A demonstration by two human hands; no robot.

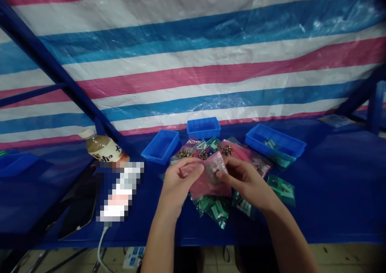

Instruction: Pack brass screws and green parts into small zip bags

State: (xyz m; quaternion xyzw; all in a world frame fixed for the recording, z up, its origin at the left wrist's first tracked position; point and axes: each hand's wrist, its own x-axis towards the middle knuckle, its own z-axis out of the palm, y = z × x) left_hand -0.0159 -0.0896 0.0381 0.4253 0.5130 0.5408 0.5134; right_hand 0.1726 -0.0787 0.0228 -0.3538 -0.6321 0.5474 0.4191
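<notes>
Between my two hands is a pink plastic bag, held above a pile of small bags. My left hand pinches its upper left edge between thumb and fingers. On the other side my right hand grips the bag near its upper right, thumb pressed on its face. Something pale shows through the film; I cannot make out what. Under and around the hands lie green bags with light strip-shaped parts. Behind them, small brass-coloured metal pieces lie in heaps on pink bags.
Blue trays stand behind the pile: a left tray, a middle tray and a right tray with a bag in it. A bottle and a dark flat device are at left. Striped sheeting hangs behind the blue table.
</notes>
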